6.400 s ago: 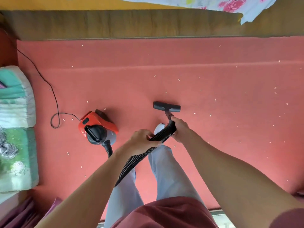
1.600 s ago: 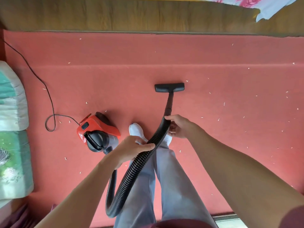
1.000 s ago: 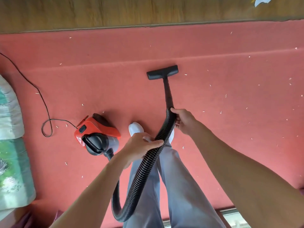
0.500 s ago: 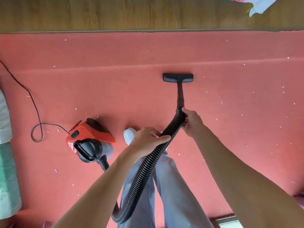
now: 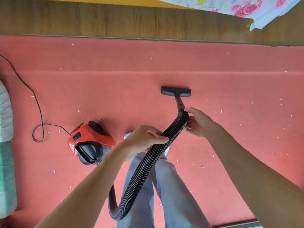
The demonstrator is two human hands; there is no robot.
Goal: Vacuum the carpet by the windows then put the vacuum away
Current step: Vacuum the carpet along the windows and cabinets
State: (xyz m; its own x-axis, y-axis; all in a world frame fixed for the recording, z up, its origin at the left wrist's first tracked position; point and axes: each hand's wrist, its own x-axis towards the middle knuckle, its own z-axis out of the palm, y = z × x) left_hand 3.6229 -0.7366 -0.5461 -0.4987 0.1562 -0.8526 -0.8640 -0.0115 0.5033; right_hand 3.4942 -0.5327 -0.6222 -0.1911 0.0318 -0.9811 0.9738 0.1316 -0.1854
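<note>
A red carpet (image 5: 115,89) is spread across most of the view and is bounded at its far edge by a strip of wood-grain floor (image 5: 115,18); its near edge is largely cut off by the frame. Two legs in grey trousers (image 5: 172,195) are seen from above near the middle of the carpet, with the feet almost wholly hidden and only a white sock (image 5: 128,134) toe showing. Folded pale and green bedding (image 5: 5,162) is cut off at the carpet's left edge, and a flowered cloth (image 5: 243,9) is cut off at the far right corner. The red and black vacuum (image 5: 90,142) is set left of the legs; a pale marking on its red shell is too small to be read. Its ribbed black hose (image 5: 148,163) is looped low in front of the trousers, the joint with the body being hidden by the left forearm. The hose is gripped mid-length by the left hand (image 5: 144,139), fingers curled over it, and at its far end by the right hand (image 5: 199,122). The black floor nozzle (image 5: 175,91) is laid flat on the carpet beyond the right hand. A thin black cord (image 5: 38,111) is trailed towards the left edge. White scraps (image 5: 221,111) are scattered, mostly on the right.
</note>
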